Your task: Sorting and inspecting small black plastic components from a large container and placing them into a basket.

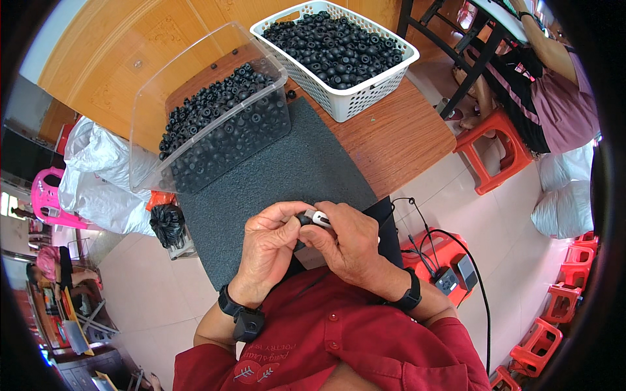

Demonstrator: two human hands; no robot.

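Close in front of my chest, both hands meet over the near edge of a dark grey mat [287, 156]. My left hand [266, 251] is closed, pinching a small round black part [304, 219] between thumb and fingers. In my right hand [354, 242] is a small white tool with a black slot [321, 219], its end against the black part; its exact kind is hidden by my fingers. Beyond the mat, a clear plastic bin [147, 140] holds many similar black parts. More of them fill a white perforated basket [372, 98] to its right.
The bin and basket stand on a brown wooden table [404, 140]. A few loose parts lie by the bin. A red stool [430, 251] with cables and a small black device is at my right. White sacks [104, 176] sit at left; another person [561, 111] sits far right.
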